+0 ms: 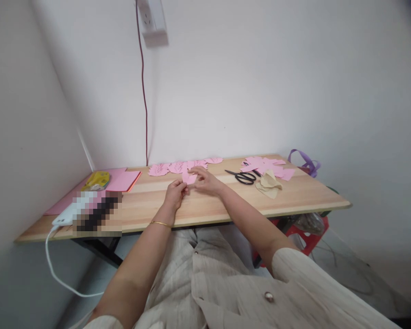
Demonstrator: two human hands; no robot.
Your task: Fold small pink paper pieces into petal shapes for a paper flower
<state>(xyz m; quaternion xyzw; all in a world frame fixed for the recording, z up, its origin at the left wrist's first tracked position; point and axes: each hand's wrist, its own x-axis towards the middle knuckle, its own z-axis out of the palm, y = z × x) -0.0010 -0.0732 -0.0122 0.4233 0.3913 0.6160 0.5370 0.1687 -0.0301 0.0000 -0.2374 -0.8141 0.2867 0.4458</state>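
A small pink paper piece (188, 178) lies on the wooden table (205, 203) between both my hands. My left hand (174, 193) pinches its left edge with fingers closed. My right hand (205, 180) presses on its right side, fingers curled over the paper. Behind them runs a row of several folded pink paper pieces (181, 167) along the far edge of the table.
Black scissors (243, 176), a crumpled beige cloth (269, 184) and more pink paper pieces (265, 165) lie at the right. Pink paper sheets (121, 180) with a yellow packet (96, 180) lie left, near a white device (68, 214) with a cable. A purple ribbon (306, 161) sits far right.
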